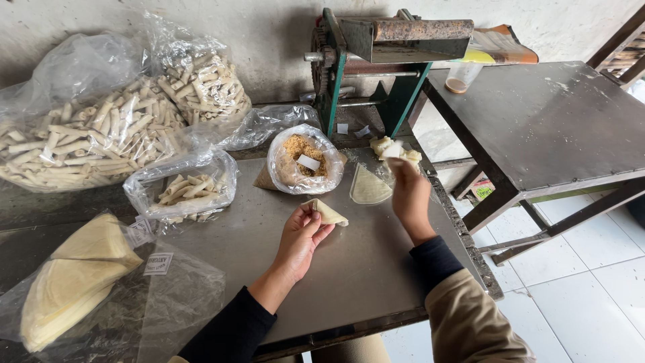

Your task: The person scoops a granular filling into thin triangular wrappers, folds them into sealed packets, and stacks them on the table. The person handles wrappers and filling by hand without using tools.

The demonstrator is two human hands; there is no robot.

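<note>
1. While the person's dark-sleeved forearms reach in from six o'clock, the left hand (300, 235) sits near the middle of the grey metal worktable (349, 275), its thumb and fingers pinched together on one corner of a pale folded triangular pastry wrapper (327, 214).
2. That wrapper pokes out toward two o'clock from the left fingertips, resting on or just over the tabletop; I cannot tell which.
3. The right hand (408, 195) is at about three o'clock from the wrapper, near it but apart, fingers curled and reaching up toward twelve o'clock, where they meet a small lump of pale dough scraps (395, 149). Whether they have closed on the lump, I cannot tell.
4. Between the two hands and slightly farther, a flat pale wedge-shaped pastry sheet (369, 186) lies on the table.
5. At eleven o'clock from that sheet, an open clear plastic bag of crumbly brown filling (302, 159) stands with a small white scoop in it.
6. At eight o'clock from the left hand lies a clear bag of stacked pale pastry sheets (74, 275).
7. At ten o'clock, a small clear bag with a few finished pale rolls (185, 188) lies open.
8. Farther at ten and eleven o'clock, two large clear bags full of pale rolls (101, 128) lean against the wall.
9. At twelve o'clock stands a green metal roller machine (376, 60); at two o'clock, a second dark metal table (544, 121).
</note>
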